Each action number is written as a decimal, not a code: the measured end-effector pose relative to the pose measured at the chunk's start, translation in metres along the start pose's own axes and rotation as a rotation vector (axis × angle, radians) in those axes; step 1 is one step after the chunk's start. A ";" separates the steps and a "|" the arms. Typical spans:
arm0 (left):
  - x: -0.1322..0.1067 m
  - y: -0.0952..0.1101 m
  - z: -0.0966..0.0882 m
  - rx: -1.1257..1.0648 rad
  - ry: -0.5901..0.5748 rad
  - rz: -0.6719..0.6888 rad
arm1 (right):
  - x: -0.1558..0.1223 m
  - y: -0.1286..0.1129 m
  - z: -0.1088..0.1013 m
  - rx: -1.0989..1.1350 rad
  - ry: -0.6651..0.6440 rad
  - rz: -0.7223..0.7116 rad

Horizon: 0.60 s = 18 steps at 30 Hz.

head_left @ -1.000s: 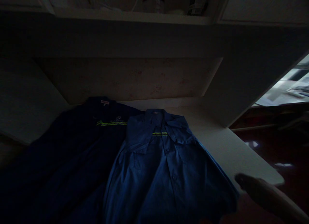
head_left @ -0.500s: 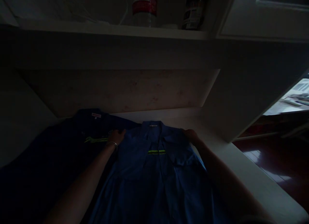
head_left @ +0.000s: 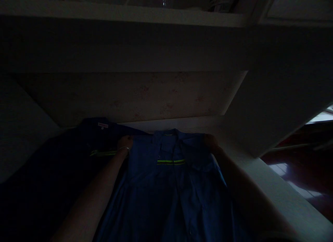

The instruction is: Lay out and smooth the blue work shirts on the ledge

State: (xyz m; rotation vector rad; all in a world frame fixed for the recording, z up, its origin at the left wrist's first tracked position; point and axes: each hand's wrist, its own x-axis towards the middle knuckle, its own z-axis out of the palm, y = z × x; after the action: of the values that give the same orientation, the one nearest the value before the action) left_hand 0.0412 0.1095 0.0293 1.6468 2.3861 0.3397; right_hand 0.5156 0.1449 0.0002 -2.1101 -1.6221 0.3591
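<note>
A blue work jacket (head_left: 145, 186) with a yellow-green stripe across its inside back lies spread in front of me, collar toward the wall. My left hand (head_left: 125, 143) is closed on its left shoulder, with a bracelet at the wrist. At the opposite shoulder my right hand (head_left: 211, 143) grips the cloth, its fingers dim in the poor light. A second, darker navy jacket (head_left: 65, 158) with a label at the collar and a yellow-green stripe lies to the left, partly under my left forearm.
The pale surface (head_left: 281, 197) under the jackets runs out to an edge at the right, with a reddish floor (head_left: 307, 172) beyond. Above hangs a shelf (head_left: 125, 14) holding a bottle and a jar. A patterned back panel (head_left: 156, 96) and side panels enclose the space.
My hands have moved slightly apart, drawing the blue jacket's shoulders wider and its front further open. The view has tilted down, so less of the shelf shows. The navy jacket stays put.
</note>
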 end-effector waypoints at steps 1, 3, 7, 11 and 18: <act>-0.002 0.002 -0.001 0.005 0.009 -0.006 | -0.003 -0.008 -0.002 -0.026 0.013 -0.014; -0.014 0.007 -0.003 0.020 0.049 -0.002 | -0.016 -0.021 -0.005 -0.056 0.055 -0.057; -0.070 0.011 0.002 0.065 0.200 0.232 | -0.066 -0.031 0.008 -0.255 0.064 -0.354; -0.126 0.008 0.027 0.181 0.121 0.584 | -0.108 -0.025 0.031 -0.459 -0.157 -0.484; -0.169 0.017 0.015 0.083 -0.020 0.489 | -0.131 -0.042 0.008 -0.287 -0.135 -0.467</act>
State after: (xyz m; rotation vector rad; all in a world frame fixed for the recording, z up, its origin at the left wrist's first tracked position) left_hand 0.1187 -0.0417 0.0293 2.2510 1.9778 0.3021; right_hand 0.4405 0.0291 0.0057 -1.8416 -2.2919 0.1203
